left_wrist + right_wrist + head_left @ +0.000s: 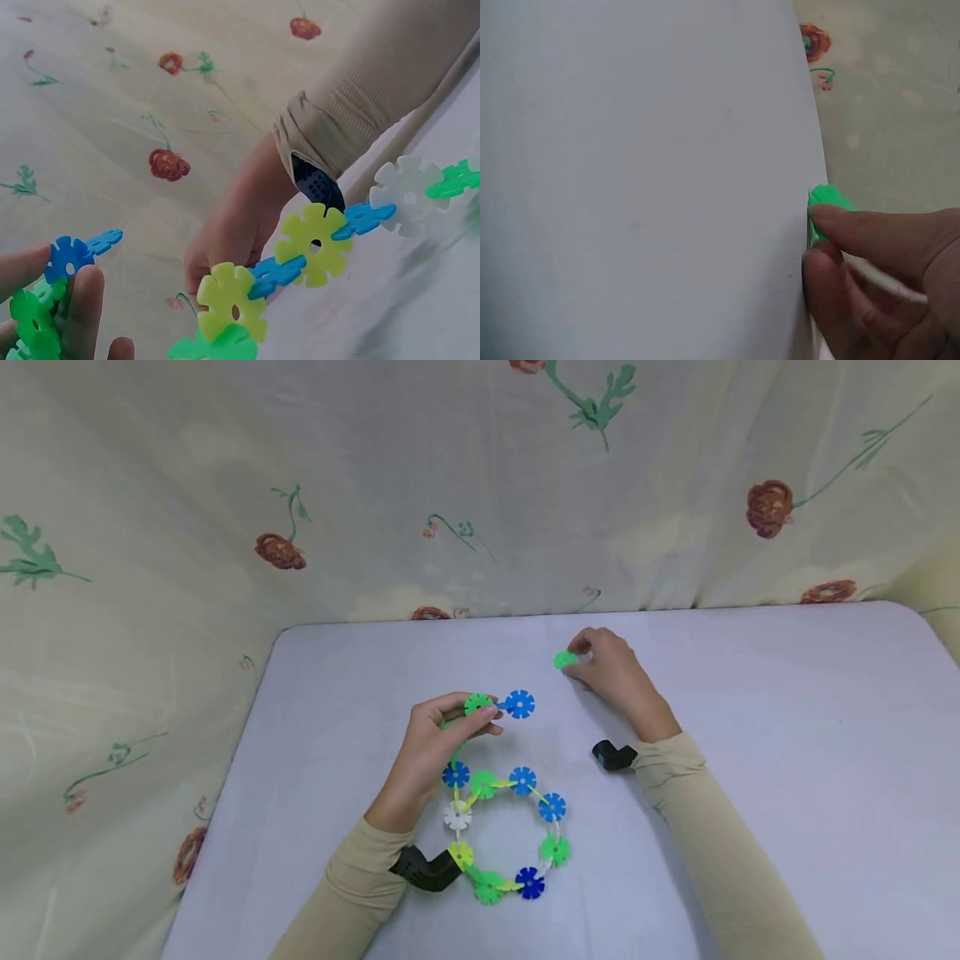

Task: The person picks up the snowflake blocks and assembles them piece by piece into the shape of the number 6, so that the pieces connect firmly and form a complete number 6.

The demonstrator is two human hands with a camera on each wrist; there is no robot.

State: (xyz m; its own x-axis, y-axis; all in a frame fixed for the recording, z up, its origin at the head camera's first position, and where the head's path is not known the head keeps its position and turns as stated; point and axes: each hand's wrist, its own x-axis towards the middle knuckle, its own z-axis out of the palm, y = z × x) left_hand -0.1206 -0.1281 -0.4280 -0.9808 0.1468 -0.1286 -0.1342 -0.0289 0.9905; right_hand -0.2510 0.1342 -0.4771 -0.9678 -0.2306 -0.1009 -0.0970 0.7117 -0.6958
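Note:
My left hand (442, 735) pinches a chain of notched plastic snowflake discs. Between its fingers is a green disc (477, 704), and a blue disc (520, 704) sticks out past the fingertips to the right. From this hand the chain runs down to a ring of linked discs in blue, green, yellow and white, including a dark blue disc (530, 883). In the left wrist view, yellow discs (313, 244) are joined by blue ones. Farther back, my right hand (611, 670) pinches a single green disc (827, 199) between thumb and fingers.
A white-covered table (787, 718) lies under both hands. Behind and to the left hangs a flowered curtain (360, 485). Black wrist devices, one (426, 868) on the left and one (615, 755) on the right, jut from the sleeves; the left one is close to the ring.

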